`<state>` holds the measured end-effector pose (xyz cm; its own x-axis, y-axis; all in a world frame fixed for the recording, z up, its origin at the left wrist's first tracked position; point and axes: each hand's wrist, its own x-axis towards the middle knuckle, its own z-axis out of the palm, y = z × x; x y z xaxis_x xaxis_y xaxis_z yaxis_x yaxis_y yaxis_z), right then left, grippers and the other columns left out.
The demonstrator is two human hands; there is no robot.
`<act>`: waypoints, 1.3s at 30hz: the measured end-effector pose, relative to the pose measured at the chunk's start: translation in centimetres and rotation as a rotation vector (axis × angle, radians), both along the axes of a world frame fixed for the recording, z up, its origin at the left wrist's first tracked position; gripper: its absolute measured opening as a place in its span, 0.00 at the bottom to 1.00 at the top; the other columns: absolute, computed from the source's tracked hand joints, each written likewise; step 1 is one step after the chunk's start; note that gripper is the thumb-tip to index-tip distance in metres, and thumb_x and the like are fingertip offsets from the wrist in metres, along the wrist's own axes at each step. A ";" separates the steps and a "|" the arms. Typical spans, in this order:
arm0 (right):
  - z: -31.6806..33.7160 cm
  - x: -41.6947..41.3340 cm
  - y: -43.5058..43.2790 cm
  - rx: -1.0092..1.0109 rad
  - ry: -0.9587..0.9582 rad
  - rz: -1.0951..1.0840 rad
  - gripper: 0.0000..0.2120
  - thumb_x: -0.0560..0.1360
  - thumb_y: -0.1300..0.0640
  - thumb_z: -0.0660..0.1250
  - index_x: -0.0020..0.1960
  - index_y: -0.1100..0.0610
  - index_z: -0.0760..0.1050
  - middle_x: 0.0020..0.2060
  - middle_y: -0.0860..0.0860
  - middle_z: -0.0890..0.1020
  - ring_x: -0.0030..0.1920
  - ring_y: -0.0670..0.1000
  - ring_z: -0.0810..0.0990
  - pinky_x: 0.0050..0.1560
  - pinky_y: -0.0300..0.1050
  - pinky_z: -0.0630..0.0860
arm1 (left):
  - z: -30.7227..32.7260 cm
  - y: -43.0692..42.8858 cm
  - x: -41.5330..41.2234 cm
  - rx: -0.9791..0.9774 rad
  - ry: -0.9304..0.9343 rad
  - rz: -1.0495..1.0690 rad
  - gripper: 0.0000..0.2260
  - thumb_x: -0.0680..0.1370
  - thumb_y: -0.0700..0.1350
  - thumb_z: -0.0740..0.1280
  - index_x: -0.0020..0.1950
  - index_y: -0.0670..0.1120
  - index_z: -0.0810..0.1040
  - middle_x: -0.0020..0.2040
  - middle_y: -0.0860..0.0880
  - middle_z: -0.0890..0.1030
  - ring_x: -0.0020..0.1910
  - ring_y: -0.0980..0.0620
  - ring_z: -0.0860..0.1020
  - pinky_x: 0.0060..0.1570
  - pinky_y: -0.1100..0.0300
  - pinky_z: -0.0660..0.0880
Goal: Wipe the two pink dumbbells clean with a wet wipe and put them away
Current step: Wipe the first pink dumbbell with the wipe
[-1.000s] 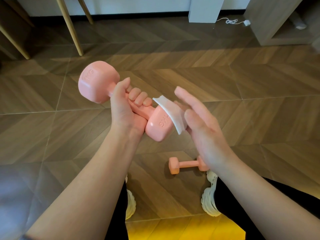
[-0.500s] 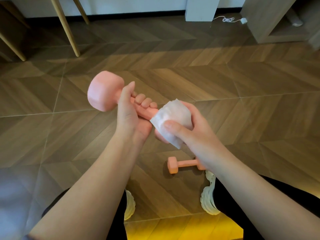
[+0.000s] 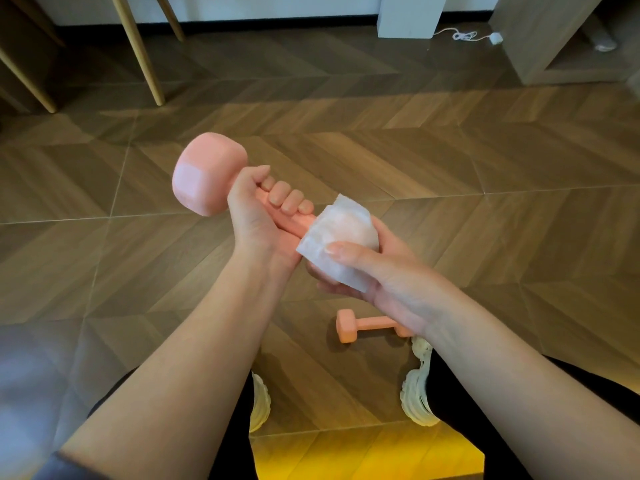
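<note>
Seen from the head camera, a pink dumbbell (image 3: 207, 174) is held up above the wooden floor (image 3: 485, 202). Its handle is held by the left hand (image 3: 256, 220), whose grip is curled tight round it. The near end of this dumbbell is covered by a white wet wipe (image 3: 332, 233). The wipe is pressed onto that end by the right hand (image 3: 381, 275), whose grip is wrapped round wipe and end together, thumb on top. A second pink dumbbell (image 3: 363, 325) is seen lying on the floor under the right wrist, just beside a white shoe (image 3: 417, 393).
</note>
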<state>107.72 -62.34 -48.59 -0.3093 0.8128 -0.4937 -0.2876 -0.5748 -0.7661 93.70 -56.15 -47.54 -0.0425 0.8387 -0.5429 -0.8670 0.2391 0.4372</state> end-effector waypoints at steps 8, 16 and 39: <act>0.0 0.1 0.0 -0.034 0.017 -0.058 0.23 0.75 0.48 0.69 0.68 0.53 0.73 0.62 0.61 0.80 0.52 0.56 0.81 0.55 0.65 0.79 | 0.2 -0.1 0.4 0.060 0.009 -0.079 0.17 0.76 0.42 0.58 0.27 0.49 0.61 0.24 0.53 0.57 0.22 0.53 0.57 0.24 0.61 0.62; 0.1 -0.8 -0.2 0.011 -0.056 -0.079 0.28 0.68 0.50 0.74 0.66 0.51 0.73 0.58 0.54 0.83 0.53 0.54 0.85 0.55 0.63 0.81 | 0.2 0.0 -0.2 0.050 0.009 -0.047 0.17 0.76 0.42 0.57 0.28 0.49 0.60 0.23 0.53 0.57 0.21 0.53 0.57 0.24 0.62 0.61; 0.2 0.5 0.0 0.061 0.132 0.022 0.21 0.74 0.55 0.69 0.66 0.56 0.73 0.56 0.55 0.81 0.51 0.52 0.81 0.54 0.58 0.80 | 0.2 0.1 -0.5 0.047 -0.053 -0.044 0.17 0.76 0.42 0.58 0.27 0.49 0.61 0.23 0.54 0.58 0.21 0.54 0.57 0.24 0.62 0.61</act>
<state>108.23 -62.38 -48.37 -0.3868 0.8321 -0.3974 -0.3759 -0.5358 -0.7560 93.18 -56.03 -47.39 0.0229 0.8637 -0.5035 -0.8785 0.2578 0.4023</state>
